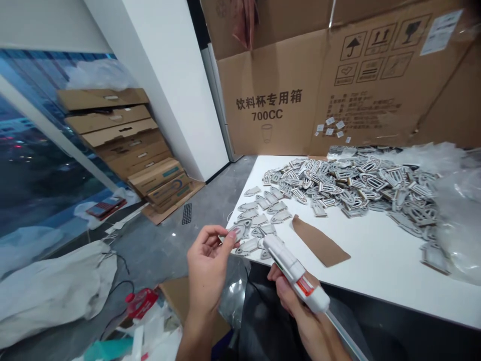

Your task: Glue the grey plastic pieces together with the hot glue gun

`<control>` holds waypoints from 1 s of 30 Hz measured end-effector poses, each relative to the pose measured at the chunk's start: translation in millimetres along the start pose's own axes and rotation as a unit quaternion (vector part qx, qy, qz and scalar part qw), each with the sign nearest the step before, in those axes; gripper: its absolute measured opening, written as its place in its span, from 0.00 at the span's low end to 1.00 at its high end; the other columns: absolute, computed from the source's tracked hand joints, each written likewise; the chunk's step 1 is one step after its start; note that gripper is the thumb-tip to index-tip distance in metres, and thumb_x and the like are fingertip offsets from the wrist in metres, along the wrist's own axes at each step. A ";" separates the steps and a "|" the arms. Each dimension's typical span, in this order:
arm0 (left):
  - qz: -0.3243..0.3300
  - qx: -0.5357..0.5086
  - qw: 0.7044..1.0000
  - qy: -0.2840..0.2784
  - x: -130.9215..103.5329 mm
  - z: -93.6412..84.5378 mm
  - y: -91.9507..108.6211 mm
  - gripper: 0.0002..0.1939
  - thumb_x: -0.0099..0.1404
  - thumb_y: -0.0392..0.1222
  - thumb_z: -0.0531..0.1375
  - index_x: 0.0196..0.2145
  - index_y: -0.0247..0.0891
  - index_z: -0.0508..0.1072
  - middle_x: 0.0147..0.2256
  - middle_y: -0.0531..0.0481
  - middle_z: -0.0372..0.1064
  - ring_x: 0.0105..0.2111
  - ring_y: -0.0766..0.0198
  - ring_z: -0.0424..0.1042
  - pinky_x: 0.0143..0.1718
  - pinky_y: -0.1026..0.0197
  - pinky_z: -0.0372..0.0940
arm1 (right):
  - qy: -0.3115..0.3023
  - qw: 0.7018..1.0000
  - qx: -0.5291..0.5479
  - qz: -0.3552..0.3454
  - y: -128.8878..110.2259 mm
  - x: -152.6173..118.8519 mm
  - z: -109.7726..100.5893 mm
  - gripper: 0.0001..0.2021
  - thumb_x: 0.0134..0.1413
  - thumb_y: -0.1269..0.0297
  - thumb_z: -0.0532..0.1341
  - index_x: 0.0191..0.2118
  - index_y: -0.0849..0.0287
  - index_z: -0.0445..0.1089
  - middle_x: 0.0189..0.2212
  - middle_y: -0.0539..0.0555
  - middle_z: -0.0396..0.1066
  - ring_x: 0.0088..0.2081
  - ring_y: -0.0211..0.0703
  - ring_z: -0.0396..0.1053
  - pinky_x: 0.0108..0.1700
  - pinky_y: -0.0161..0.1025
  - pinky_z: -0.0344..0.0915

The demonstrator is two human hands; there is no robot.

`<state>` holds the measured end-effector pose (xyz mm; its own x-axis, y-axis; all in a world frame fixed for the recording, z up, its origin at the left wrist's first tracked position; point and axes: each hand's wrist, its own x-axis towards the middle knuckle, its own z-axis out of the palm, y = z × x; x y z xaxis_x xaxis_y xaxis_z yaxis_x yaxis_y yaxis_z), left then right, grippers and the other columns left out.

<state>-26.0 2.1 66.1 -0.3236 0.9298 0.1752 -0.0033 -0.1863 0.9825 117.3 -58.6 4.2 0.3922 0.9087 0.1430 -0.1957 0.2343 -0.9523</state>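
Observation:
My left hand (pixel 210 255) pinches a small flat grey piece (pixel 240 229) between thumb and fingers, at the table's near left corner. My right hand (pixel 293 291) is wrapped round a white hot glue gun (pixel 285 258) with an orange-red window in its side. A long pale stick (pixel 345 333) runs out of its rear end. Its nozzle points up and left, close to the piece in my left hand. Beside both hands, several similar grey pieces (pixel 280 215) lie spread in loose rows on the white table (pixel 372 260).
A large heap of grey pieces (pixel 356 183) covers the table's back, with clear plastic bags (pixel 462 200) at right. A torn cardboard strip (pixel 319 243) lies near the gun. Behind stands a large cardboard box (pixel 278 75). Stacked cartons (pixel 124 135) and a red bottle (pixel 141 303) are at left.

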 end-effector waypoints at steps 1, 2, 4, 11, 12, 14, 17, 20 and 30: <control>0.010 0.010 1.000 0.006 -1.8 0.3 2.4 0.15 0.59 0.47 0.76 0.35 0.40 0.77 0.32 0.52 0.78 0.32 0.62 0.79 0.36 0.63 0.75 | -0.015 1.000 -0.005 -0.010 0.7 0.2 -0.1 0.21 0.61 0.41 0.69 0.31 0.54 0.79 0.25 0.51 0.72 0.28 0.44 0.69 0.31 0.40 0.66; 0.019 0.019 1.000 0.012 -3.8 0.4 4.6 0.14 0.60 0.47 0.76 0.36 0.41 0.77 0.33 0.52 0.79 0.32 0.61 0.80 0.37 0.63 0.76 | -0.031 0.999 -0.007 -0.020 1.0 0.5 -1.4 0.21 0.62 0.41 0.68 0.31 0.54 0.80 0.27 0.53 0.75 0.31 0.47 0.72 0.34 0.42 0.70; 0.027 0.033 0.999 0.021 -7.9 0.6 8.1 0.13 0.62 0.47 0.75 0.39 0.41 0.78 0.34 0.51 0.80 0.34 0.60 0.81 0.38 0.62 0.77 | -0.066 0.997 -0.009 -0.035 -0.3 1.5 -6.7 0.19 0.63 0.42 0.68 0.32 0.53 0.82 0.32 0.55 0.80 0.36 0.51 0.78 0.40 0.45 0.73; 0.035 0.047 0.998 0.027 -19.2 5.1 11.3 0.15 0.65 0.49 0.75 0.45 0.40 0.83 0.40 0.47 0.84 0.41 0.56 0.84 0.42 0.61 0.79 | -0.216 0.973 -0.068 -0.054 -9.4 4.1 -28.3 0.08 0.72 0.58 0.63 0.44 0.49 0.81 0.43 0.53 0.82 0.42 0.47 0.80 0.47 0.38 0.74; 0.040 0.047 0.998 0.025 -20.2 6.2 11.2 0.14 0.65 0.48 0.75 0.44 0.40 0.83 0.40 0.47 0.84 0.42 0.56 0.84 0.42 0.61 0.79 | -0.218 0.972 -0.068 -0.054 -9.7 3.9 -29.3 0.08 0.73 0.58 0.62 0.44 0.49 0.80 0.43 0.53 0.82 0.41 0.47 0.79 0.47 0.38 0.74; 0.046 0.047 0.998 0.020 -21.9 8.3 11.4 0.12 0.66 0.48 0.74 0.43 0.40 0.83 0.40 0.47 0.84 0.43 0.56 0.83 0.42 0.62 0.79 | -0.212 0.973 -0.071 -0.049 -9.5 3.1 -29.9 0.08 0.73 0.58 0.62 0.44 0.49 0.79 0.43 0.54 0.81 0.39 0.46 0.78 0.45 0.38 0.74; 0.054 0.047 0.997 0.016 -24.1 10.6 12.4 0.11 0.66 0.47 0.74 0.43 0.41 0.83 0.40 0.47 0.84 0.44 0.56 0.83 0.43 0.62 0.79 | -0.208 0.974 -0.077 -0.049 -8.5 2.7 -29.8 0.08 0.73 0.57 0.62 0.43 0.51 0.79 0.42 0.54 0.80 0.36 0.44 0.76 0.40 0.37 0.71; 0.065 0.054 0.996 0.016 -26.1 11.7 13.0 0.10 0.67 0.46 0.74 0.42 0.41 0.83 0.41 0.47 0.83 0.44 0.56 0.83 0.45 0.61 0.79 | -0.212 0.973 -0.074 -0.050 -8.4 3.0 -30.2 0.09 0.74 0.58 0.62 0.43 0.51 0.79 0.41 0.54 0.80 0.37 0.44 0.76 0.42 0.38 0.71; 0.072 0.053 0.996 0.014 -28.9 13.8 13.4 0.08 0.68 0.44 0.73 0.41 0.40 0.82 0.39 0.49 0.82 0.43 0.58 0.83 0.44 0.62 0.80 | -0.135 0.985 -0.096 -0.053 -9.7 -0.8 -17.8 0.15 0.71 0.50 0.63 0.36 0.53 0.79 0.34 0.54 0.78 0.31 0.44 0.73 0.35 0.39 0.70</control>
<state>-3.7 -22.9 75.0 -0.3396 0.8865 0.3142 0.1444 -0.2809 0.9488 134.9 -67.8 8.5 0.1428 0.9473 0.2867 0.0166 0.2873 -0.9577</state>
